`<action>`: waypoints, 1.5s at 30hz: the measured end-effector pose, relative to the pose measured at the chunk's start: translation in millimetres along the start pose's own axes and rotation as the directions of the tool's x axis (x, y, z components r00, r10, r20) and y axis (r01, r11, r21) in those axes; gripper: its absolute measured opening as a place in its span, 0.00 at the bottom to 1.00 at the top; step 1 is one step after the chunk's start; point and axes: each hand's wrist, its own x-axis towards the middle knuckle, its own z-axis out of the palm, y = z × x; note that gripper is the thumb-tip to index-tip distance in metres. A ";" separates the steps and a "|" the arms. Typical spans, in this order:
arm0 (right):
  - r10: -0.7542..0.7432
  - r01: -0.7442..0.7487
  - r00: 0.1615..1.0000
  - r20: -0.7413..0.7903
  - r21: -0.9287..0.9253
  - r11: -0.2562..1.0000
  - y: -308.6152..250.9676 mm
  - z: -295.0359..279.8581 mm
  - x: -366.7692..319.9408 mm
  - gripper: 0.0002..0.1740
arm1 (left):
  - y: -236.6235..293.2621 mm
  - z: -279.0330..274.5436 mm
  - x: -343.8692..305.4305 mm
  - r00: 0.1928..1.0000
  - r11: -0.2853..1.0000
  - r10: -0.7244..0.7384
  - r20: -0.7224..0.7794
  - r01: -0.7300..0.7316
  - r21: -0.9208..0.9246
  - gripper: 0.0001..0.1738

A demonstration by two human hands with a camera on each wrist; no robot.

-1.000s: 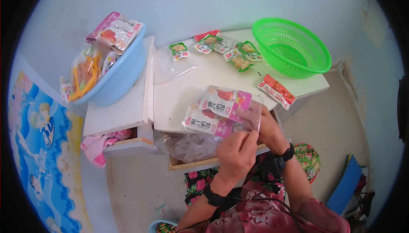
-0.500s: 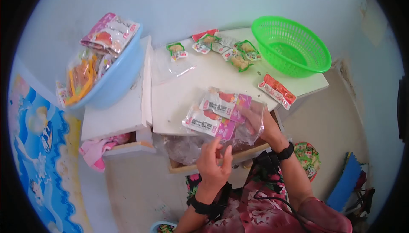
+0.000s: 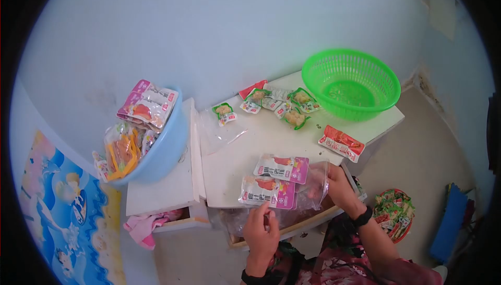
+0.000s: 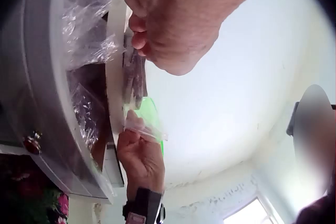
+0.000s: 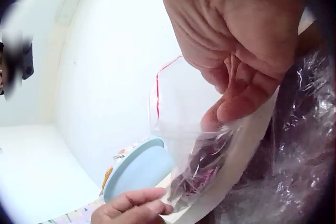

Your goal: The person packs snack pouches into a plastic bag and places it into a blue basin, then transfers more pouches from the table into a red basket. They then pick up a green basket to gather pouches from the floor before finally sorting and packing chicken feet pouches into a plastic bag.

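My right hand (image 3: 338, 188) pinches a clear zip bag (image 5: 181, 95) near its open end, with the red seal line visible in the right wrist view. Inside the bag lie two overlapping white-and-pink food packets (image 3: 282, 168), held over the front edge of the white desk (image 3: 224, 173). At the lower left packet edge is my left hand (image 3: 261, 235), its fingertips touching the bag and a gap between thumb and forefinger. The left wrist view shows this hand's fingertips (image 4: 139, 40) by the packets. Below, an open drawer (image 3: 292, 231) holds crumpled clear plastic.
A green basket (image 3: 389, 89) stands at the back right, near a red packet (image 3: 342, 143). Several small vacuum packs (image 3: 296, 118) lie at the back. A blue basin (image 3: 172, 144) at left is heaped with packets. Another container of packets (image 3: 394, 212) sits on the floor.
My left hand first moved off the bag's open end with its fingers spread, then came to the packets' lower left edge. My right hand keeps its hold. The head view has tilted up.
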 end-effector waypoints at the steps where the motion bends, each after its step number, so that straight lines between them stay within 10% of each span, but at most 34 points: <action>1: 0.003 -0.004 1.000 -0.023 -0.048 0.999 2.4 -6.3 -4.4 0.12 | 0.0 -2.3 1.9 1.000 1.000 0.007 -0.018 -0.008 -0.019 0.16; 18: -0.022 0.002 0.968 -0.251 -0.077 0.997 18.7 -64.7 -91.0 0.09 | -20.9 -22.7 149.9 0.991 0.946 -0.123 -0.043 0.104 -0.306 0.11; 33: 0.096 -0.115 0.978 -0.183 -0.095 0.989 33.3 -101.4 -128.7 0.08 | -30.2 19.6 308.3 0.922 0.964 -0.263 0.284 0.264 0.032 0.15; 38: 0.179 -0.192 0.979 -0.101 -0.142 0.971 74.1 -127.4 -136.1 0.09 | -79.4 76.3 358.2 0.912 0.999 -0.034 0.410 0.037 0.000 0.23; 45: 0.336 -0.344 0.931 -0.142 -0.038 0.938 90.1 -137.5 -129.4 0.10 | -54.5 166.9 382.4 0.699 0.832 0.127 0.703 -0.462 0.309 0.42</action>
